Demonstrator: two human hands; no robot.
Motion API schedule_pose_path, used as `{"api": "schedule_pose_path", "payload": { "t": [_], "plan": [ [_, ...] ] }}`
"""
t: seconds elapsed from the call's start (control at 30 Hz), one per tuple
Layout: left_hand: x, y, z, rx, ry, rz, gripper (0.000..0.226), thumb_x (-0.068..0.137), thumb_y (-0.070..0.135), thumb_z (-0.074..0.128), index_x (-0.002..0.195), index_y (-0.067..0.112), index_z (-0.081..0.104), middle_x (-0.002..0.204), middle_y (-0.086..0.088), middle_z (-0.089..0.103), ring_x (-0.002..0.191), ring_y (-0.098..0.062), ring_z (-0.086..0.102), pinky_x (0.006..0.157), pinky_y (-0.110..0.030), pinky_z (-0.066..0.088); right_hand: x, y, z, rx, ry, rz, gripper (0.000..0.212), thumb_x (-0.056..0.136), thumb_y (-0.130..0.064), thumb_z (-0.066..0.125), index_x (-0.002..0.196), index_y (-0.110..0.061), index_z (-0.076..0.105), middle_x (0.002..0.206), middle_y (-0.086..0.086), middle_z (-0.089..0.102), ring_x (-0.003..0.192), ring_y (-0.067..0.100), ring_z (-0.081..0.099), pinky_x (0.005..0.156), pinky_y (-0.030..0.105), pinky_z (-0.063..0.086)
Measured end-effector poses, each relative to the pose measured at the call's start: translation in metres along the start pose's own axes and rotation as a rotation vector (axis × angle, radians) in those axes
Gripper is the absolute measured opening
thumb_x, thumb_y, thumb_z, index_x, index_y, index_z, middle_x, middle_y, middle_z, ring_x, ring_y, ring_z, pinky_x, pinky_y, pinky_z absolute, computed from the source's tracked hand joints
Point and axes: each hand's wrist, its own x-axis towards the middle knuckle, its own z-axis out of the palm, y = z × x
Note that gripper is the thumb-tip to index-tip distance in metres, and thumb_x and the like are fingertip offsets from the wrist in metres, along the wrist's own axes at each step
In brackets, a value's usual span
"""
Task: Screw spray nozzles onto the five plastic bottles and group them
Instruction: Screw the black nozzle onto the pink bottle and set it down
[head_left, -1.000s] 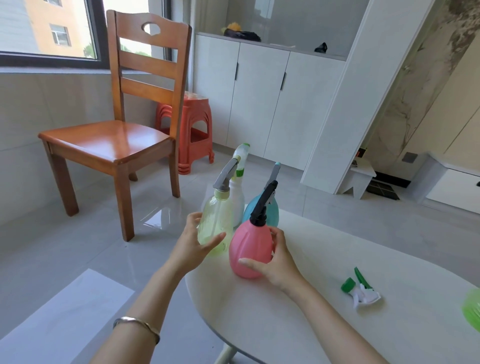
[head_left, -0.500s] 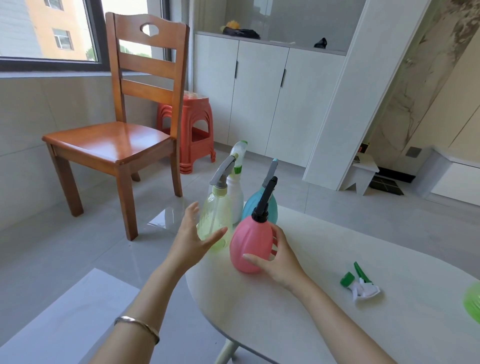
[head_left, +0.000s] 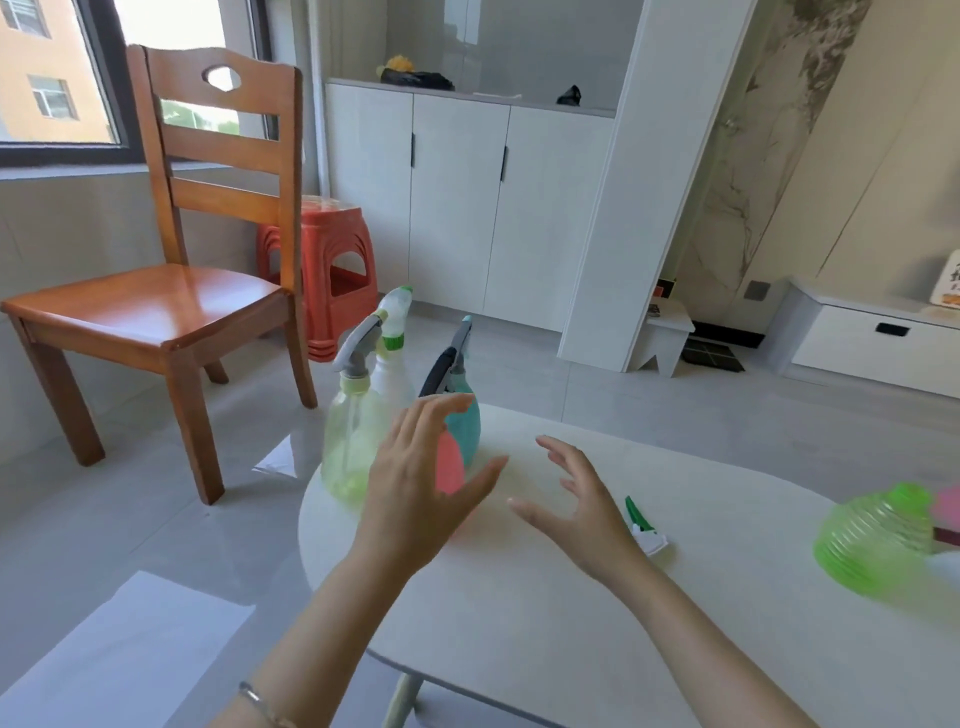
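Observation:
Several bottles with spray nozzles stand grouped at the far left end of the white table (head_left: 519, 613): a pale yellow-green bottle (head_left: 349, 441), a white bottle (head_left: 390, 374) behind it, a teal bottle (head_left: 467, 431) and a pink bottle (head_left: 450, 467). My left hand (head_left: 421, 483) hovers open in front of the pink bottle and hides most of it. My right hand (head_left: 576, 506) is open above the table, to the right of the group and touching nothing. A loose green-and-white nozzle (head_left: 644, 530) lies just beyond my right hand. A ribbed green bottle (head_left: 878, 540) without a nozzle rests at the table's right end.
A wooden chair (head_left: 156, 306) stands left of the table, with an orange plastic stool (head_left: 332, 270) behind it. White cabinets (head_left: 467, 208) line the back wall. A pink object (head_left: 948, 501) lies beside the green bottle at the right edge.
Both hands have let go of the bottles: the right one left the pink bottle and moved right, the left one left the yellow-green bottle and moved in front of the pink one. The view shifted right.

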Motion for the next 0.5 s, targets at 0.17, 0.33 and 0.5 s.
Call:
{"api": "schedule_pose_path", "payload": {
  "t": [0.17, 0.33, 0.5],
  "plan": [
    [-0.01, 0.015, 0.052, 0.126, -0.374, 0.042, 0.065, 0.081, 0.062, 0.053, 0.134, 0.025, 0.048, 0.133, 0.007, 0.054, 0.123, -0.012, 0.046, 0.102, -0.025, 0.033, -0.028, 0.031, -0.058, -0.227, 0.104, -0.051, 0.063, 0.078, -0.033, 0.074, 0.133, -0.03, 0.043, 0.139, -0.021, 0.037, 0.132, -0.003, 0.032, 0.1, -0.001, 0.018],
    [-0.023, 0.023, 0.106, 0.144, -0.644, -0.06, 0.085, 0.084, 0.069, 0.043, 0.152, 0.028, 0.014, 0.16, 0.009, 0.017, 0.147, -0.013, 0.009, 0.118, -0.031, 0.013, -0.048, 0.06, -0.11, -0.477, 0.433, -0.104, 0.064, 0.074, -0.019, 0.079, 0.131, -0.011, 0.049, 0.144, 0.007, 0.042, 0.135, 0.024, 0.037, 0.112, 0.043, 0.028],
    [-0.024, 0.039, 0.147, 0.159, -0.747, -0.006, 0.086, 0.084, 0.073, 0.032, 0.153, 0.029, 0.007, 0.163, 0.008, 0.006, 0.149, -0.013, -0.003, 0.118, -0.032, -0.006, -0.049, 0.08, -0.169, -0.527, 0.775, -0.06, 0.085, 0.069, -0.021, 0.082, 0.138, -0.006, 0.036, 0.149, 0.019, 0.032, 0.14, 0.028, 0.024, 0.114, 0.05, 0.02]
  ]
}}
